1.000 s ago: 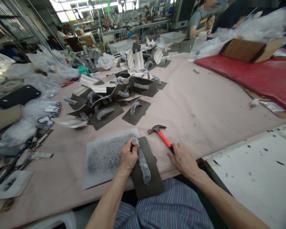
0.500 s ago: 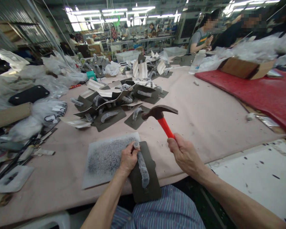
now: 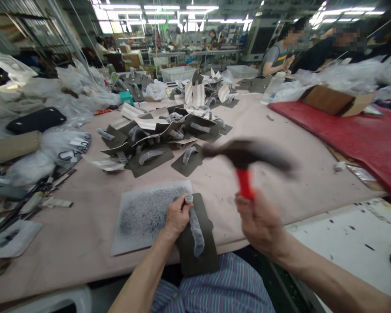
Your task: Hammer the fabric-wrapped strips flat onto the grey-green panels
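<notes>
My left hand (image 3: 177,216) is closed around a short punch (image 3: 189,198), whose round metal end shows above the thumb and finger. It stands at the upper end of a dark grey-green panel (image 3: 206,234); its lower end is hidden. A plastic-wrapped handle (image 3: 197,237) is attached to that panel, which overhangs the table edge above my lap. My right hand (image 3: 262,219) grips a claw hammer (image 3: 244,153) by its red handle, raised to the right of the punch and blurred by motion. Left of the panel lies a worn, black-speckled white board (image 3: 143,221).
Similar panels with wrapped handles lie in a pile (image 3: 163,134) beyond the board. Plastic bags (image 3: 65,152) and hand tools crowd the left side. At right are a red sheet (image 3: 339,130), a cardboard box (image 3: 335,98) and a white surface (image 3: 355,234). Co-workers are farther back.
The hammer has swung up and to the right with my right hand, coming closer to the camera. My left hand, the punch and the panel have stayed nearly in place.
</notes>
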`<state>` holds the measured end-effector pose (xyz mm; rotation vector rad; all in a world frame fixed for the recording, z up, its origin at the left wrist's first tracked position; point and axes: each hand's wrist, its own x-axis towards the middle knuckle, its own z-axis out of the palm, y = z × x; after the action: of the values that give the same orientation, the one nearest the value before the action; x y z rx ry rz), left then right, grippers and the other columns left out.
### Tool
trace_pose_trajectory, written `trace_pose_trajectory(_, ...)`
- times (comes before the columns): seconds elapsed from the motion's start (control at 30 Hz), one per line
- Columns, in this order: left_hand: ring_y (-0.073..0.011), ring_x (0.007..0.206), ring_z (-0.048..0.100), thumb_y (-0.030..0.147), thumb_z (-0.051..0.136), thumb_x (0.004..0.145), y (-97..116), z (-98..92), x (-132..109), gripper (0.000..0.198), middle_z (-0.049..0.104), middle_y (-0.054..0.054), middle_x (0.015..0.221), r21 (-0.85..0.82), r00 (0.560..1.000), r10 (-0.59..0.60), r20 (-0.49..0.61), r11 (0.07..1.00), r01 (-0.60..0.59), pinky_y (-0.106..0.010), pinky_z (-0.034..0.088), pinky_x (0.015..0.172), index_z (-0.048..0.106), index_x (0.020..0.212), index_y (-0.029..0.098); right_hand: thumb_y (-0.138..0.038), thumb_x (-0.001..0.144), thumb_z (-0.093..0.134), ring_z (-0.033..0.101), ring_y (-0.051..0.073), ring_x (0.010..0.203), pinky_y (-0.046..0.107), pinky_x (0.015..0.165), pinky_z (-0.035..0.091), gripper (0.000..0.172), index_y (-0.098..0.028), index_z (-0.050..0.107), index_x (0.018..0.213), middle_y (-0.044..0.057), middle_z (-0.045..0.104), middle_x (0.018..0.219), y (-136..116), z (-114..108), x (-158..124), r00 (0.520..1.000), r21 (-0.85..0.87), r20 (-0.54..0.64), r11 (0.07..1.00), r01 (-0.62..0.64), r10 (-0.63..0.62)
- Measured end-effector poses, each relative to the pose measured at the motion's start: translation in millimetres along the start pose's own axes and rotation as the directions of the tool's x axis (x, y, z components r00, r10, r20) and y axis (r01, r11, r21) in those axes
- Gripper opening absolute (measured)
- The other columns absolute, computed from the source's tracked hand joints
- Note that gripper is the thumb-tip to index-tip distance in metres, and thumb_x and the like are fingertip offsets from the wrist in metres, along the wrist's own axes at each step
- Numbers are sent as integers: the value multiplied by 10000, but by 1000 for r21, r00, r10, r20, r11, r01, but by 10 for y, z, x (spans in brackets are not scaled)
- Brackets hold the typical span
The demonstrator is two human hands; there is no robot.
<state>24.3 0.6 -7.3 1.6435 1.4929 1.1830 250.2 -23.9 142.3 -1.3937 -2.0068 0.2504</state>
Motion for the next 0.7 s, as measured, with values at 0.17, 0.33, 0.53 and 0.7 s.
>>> trace_pose_trajectory(0.17, -166, 733, 632, 179, 594, 838, 6, -3, 3, 182, 701, -7, 806, 20, 1000, -19, 7, 1000, 19, -253, 463, 699, 699, 983, 210, -357, 1018, 382, 389, 123, 474, 293, 516, 165, 252, -196, 489, 856, 5, 541, 615, 221, 152, -116, 854, -215, 511, 977, 10, 103)
trace_pose_trajectory(0.33, -180, 865, 673, 183, 589, 849, -15, 4, 1, 211, 734, -18, 939, -43, 1000, 0, -7, 999, 0, -271, 498, 809, 691, 1030, 218, -362, 1028, 329, 501, 150, 572, 256, 560, 276, 301, -184, 519, 877, 15, 567, 646, 630, 332, -167, 783, -198, 526, 943, -266, 331)
trace_pose_trajectory(0.53, -195, 891, 690, 224, 624, 832, -40, 12, 6, 211, 744, -25, 946, -77, 1000, -14, -22, 997, 12, -294, 517, 845, 692, 1032, 212, -259, 980, 411, 583, 277, 945, 364, 782, 434, 308, -94, 530, 1211, 184, 602, 1090, 870, 702, -349, 863, -364, 360, 905, -221, 356)
trace_pose_trajectory(0.7, -193, 862, 689, 239, 632, 801, 25, 4, 9, 187, 744, -31, 918, -101, 998, -52, -35, 994, 48, -286, 521, 813, 699, 971, 195, -91, 852, 480, 496, 242, 1119, 369, 924, 447, 508, -200, 441, 1347, 124, 452, 1361, 253, 802, -412, 866, 17, 450, 971, 237, -219)
